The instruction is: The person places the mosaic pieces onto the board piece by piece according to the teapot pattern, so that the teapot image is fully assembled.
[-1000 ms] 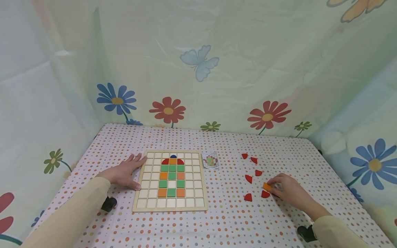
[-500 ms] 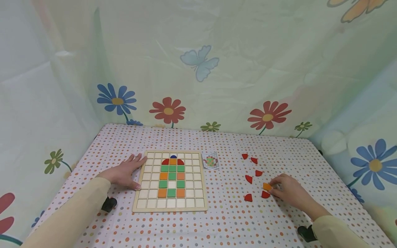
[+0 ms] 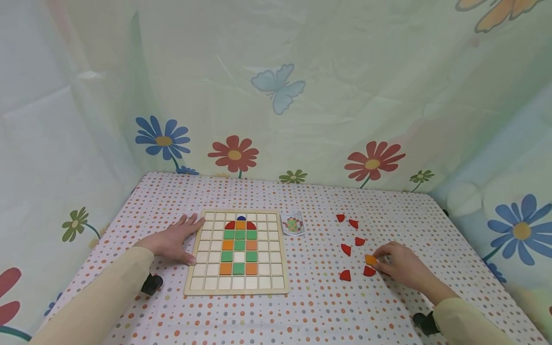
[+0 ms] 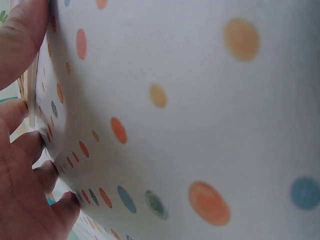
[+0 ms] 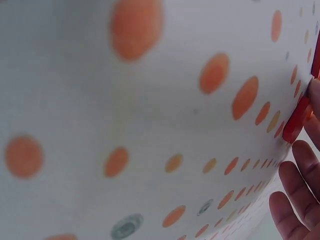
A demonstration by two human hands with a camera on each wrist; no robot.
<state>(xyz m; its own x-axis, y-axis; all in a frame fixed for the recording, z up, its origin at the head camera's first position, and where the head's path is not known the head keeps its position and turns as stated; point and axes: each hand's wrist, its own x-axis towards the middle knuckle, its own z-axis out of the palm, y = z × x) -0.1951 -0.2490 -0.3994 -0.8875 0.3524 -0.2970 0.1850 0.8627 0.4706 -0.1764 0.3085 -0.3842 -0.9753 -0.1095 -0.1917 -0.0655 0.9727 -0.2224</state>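
My left hand [image 3: 174, 240] lies with fingers spread at the left side of a wooden grid board [image 3: 275, 283], its fingertips and thumb touching the frame. In the left wrist view, the fingers [image 4: 22, 185] and a strip of the board's edge [image 4: 33, 90] show. On the board sit green, orange, red and blue tiles in the middle columns. To the right, my right hand [image 3: 402, 264] pinches an orange tile [image 3: 370, 259] at its right side between thumb and forefinger. Just below that tile lies a red quarter-round piece [image 3: 369, 271]. In the right wrist view a red piece [image 5: 297, 121] shows beside the fingers.
A small pattern card [image 3: 293, 224] lies against the board's right edge. Several loose red pieces, one of them a red quarter-round [image 3: 345, 275], are spread left of and beyond my right hand. The dotted tablecloth [image 3: 319, 306] covers the table, with a flowered curtain [image 3: 319, 158] behind.
The right fingers and the orange tile have shifted only slightly, and the tile's tilt differs a little. My left hand and the board stay where they were.
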